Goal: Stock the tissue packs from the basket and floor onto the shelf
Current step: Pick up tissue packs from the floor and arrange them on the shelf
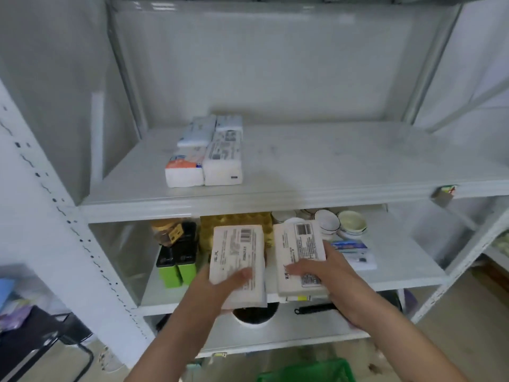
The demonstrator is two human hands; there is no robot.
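My left hand (220, 288) grips a white tissue pack (238, 249) with a barcode label facing up. My right hand (325, 274) grips a second white tissue pack (298, 244) beside it. Both packs hang in front of the middle shelf, below the front lip of the upper shelf (316, 172). On the upper shelf's left part lie several tissue packs: a white one (224, 161) at the front right, an orange-marked one (184, 168) to its left, and two more (212, 129) behind them. A green basket (305, 373) shows at the bottom edge.
The middle shelf (399, 268) holds green boxes (176, 268), a jar, a yellow egg tray, white bowls (341, 223) and a blue-and-white pack. A dark bowl and a black handle (316, 308) lie on the lower shelf. A white perforated upright (68, 221) stands at left, with a black chair beyond.
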